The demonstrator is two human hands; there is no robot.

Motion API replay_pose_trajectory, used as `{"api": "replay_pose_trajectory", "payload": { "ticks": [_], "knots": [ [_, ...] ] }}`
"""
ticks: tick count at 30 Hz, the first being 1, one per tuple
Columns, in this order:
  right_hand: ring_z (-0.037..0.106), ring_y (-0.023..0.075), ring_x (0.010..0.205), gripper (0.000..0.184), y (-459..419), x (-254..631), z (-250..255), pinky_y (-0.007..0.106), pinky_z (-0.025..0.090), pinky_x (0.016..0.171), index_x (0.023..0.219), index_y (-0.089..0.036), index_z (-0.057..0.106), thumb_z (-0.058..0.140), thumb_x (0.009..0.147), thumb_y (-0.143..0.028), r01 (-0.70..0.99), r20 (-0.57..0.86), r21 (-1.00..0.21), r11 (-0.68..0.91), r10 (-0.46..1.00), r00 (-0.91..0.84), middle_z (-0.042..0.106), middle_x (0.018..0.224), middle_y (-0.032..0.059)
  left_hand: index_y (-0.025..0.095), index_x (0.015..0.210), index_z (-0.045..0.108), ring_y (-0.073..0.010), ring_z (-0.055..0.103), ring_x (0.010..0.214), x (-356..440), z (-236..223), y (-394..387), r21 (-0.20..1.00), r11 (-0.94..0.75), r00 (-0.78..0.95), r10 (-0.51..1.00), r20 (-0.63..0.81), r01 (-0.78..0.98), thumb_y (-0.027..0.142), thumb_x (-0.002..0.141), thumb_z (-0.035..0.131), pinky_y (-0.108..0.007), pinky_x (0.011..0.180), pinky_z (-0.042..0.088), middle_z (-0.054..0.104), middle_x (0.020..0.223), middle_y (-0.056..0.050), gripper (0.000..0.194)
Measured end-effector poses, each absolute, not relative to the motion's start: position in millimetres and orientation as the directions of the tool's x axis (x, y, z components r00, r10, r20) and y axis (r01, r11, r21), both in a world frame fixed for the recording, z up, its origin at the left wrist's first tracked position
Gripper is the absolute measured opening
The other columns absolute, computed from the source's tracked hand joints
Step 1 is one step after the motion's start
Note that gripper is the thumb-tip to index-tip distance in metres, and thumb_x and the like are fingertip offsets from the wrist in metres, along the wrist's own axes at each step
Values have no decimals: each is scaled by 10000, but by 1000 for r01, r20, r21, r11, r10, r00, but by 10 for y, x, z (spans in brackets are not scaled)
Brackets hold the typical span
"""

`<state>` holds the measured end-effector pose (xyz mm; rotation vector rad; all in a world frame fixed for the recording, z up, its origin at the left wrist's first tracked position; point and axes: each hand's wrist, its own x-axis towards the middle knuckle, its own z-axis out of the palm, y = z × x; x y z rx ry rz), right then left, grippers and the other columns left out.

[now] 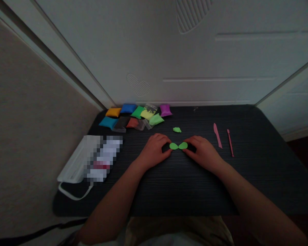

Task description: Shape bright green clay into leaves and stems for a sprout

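Teardrops (173,146) in green, tip to tip, long axis straight across between left hand (155,151) and right hand (205,153), equally near both; thumbs and fingers barely parted, apparently pinching the rounded outer ends.

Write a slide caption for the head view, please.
Left hand and right hand pinch two flat, light-green, clay-like teardrops tip to tip at a black, lined table.

Dark ribbed table (184,191) with colorful packets (128,109), green lump (177,130), pink tools (217,136), white mask (78,159).
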<state>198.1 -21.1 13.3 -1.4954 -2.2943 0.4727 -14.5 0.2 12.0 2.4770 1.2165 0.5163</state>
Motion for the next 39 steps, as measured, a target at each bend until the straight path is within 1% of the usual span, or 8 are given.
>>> {"api": "replay_pose_trajectory", "payload": {
  "ticks": [7,11,14,19,28,39],
  "knots": [
    [530,210,891,239,-214,1985,139,359,395,785,982,-215,558,534,776,-334,806,117,-458,375,924,-364,598,930,43,201,938,544,-207,462,967,-143,133,-4,438,-582,575,802,166,685,259,747,550,-372,848,363,560,978,-31,200],
    [539,200,890,281,-196,1992,124,346,398,773,1052,-209,537,523,785,-296,789,113,-487,374,923,-368,608,943,41,206,977,546,-208,462,977,-146,126,-3,441,-595,587,791,173,672,251,761,536,-375,854,362,560,998,-37,221],
    [540,199,905,315,-181,1992,119,348,388,778,1102,-212,523,511,792,-262,769,108,-499,400,909,-403,617,946,37,214,1012,545,-207,462,982,-139,106,0,439,-603,596,784,173,666,247,775,520,-379,856,361,561,1006,-39,240],
    [539,198,925,349,-170,1988,134,352,375,783,1135,-218,515,504,788,-243,746,109,-529,404,905,-412,615,974,45,220,1024,548,-208,465,978,-119,83,-2,444,-607,592,783,190,660,229,774,520,-383,850,363,567,998,-38,252],
    [525,215,954,410,-160,1990,135,371,348,804,1201,-251,469,486,792,-231,743,106,-517,426,892,-438,600,1019,54,216,1040,539,-203,467,974,-119,64,11,445,-612,596,779,195,654,221,781,513,-378,850,367,569,1001,-36,260],
    [511,210,961,407,-152,1990,133,361,331,812,1207,-252,460,480,801,-235,734,104,-522,434,887,-450,591,1037,47,226,1050,538,-200,456,987,-110,44,6,437,-605,590,785,188,666,223,783,519,-366,847,362,559,1012,-33,268]
  ]
}}
